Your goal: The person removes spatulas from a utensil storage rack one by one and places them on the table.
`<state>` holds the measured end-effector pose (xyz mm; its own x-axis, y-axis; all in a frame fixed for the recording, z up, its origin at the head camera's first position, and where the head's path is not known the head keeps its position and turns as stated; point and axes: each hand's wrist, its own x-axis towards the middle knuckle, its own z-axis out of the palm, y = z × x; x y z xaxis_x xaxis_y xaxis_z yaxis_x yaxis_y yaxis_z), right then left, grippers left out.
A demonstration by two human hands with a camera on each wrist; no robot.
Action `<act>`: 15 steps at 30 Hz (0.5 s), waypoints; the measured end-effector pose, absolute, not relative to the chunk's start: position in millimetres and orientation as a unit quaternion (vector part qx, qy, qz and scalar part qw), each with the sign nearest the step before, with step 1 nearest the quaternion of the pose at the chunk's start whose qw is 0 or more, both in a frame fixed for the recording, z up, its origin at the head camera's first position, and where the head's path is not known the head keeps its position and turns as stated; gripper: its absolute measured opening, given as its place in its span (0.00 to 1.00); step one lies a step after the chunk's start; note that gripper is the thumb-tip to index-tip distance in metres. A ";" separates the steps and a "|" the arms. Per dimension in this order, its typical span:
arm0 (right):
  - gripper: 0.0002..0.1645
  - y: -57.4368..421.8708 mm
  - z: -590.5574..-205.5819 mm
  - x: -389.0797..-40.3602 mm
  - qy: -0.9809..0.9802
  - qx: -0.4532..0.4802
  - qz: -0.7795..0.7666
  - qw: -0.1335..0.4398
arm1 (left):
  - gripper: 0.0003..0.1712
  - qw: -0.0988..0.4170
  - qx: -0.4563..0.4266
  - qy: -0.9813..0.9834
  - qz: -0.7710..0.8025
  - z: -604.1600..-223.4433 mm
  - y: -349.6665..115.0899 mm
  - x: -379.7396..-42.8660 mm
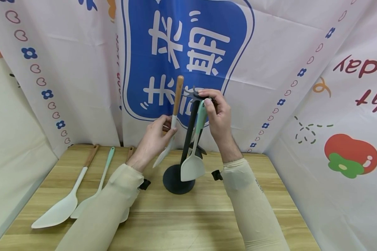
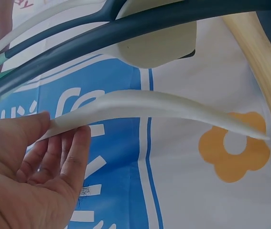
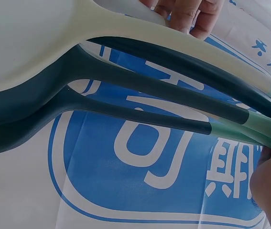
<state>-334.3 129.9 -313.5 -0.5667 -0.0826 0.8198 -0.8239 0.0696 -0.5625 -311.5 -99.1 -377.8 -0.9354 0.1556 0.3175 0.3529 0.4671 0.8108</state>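
My left hand (image 1: 158,136) pinches a white-headed spatula (image 1: 177,94) with a wooden handle, just below the wood. Its handle points up; in the left wrist view its curved white head (image 2: 145,104) shows edge-on. A black utensil stand (image 1: 188,136) with a round base (image 1: 172,179) stands beside it. My right hand (image 1: 219,111) grips the stand's hooked top, its thumb beside the green handle of a cream turner (image 1: 193,167) hanging there. Behind that turner, dark-headed utensils (image 3: 140,86) with green handles hang too. The right fingertips are partly hidden in the right wrist view.
On the table (image 1: 213,223) at left lie a white spatula (image 1: 58,211) with a wooden handle and a green-handled utensil (image 1: 105,170). Another wooden handle (image 1: 130,152) shows behind my left forearm. A printed cloth (image 1: 270,52) hangs close behind the stand.
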 end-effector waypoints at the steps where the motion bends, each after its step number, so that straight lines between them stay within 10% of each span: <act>1: 0.31 129.9 -313.5 -334.4 -0.660 0.343 0.590 0.314 | 0.15 0.103 -0.150 -0.850 -0.495 -378.4 -99.3 -311.2; 15: 0.30 129.6 -313.9 -334.7 -0.657 0.348 0.590 0.316 | 0.18 0.112 -0.138 -0.858 -0.482 -380.0 -107.9 -301.7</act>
<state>-334.7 129.6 -313.9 -0.5581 -0.0845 0.8254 -0.8297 0.0627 -0.5546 -301.7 -107.9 -380.0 -0.9372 0.1286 0.3243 0.3439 0.4969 0.7968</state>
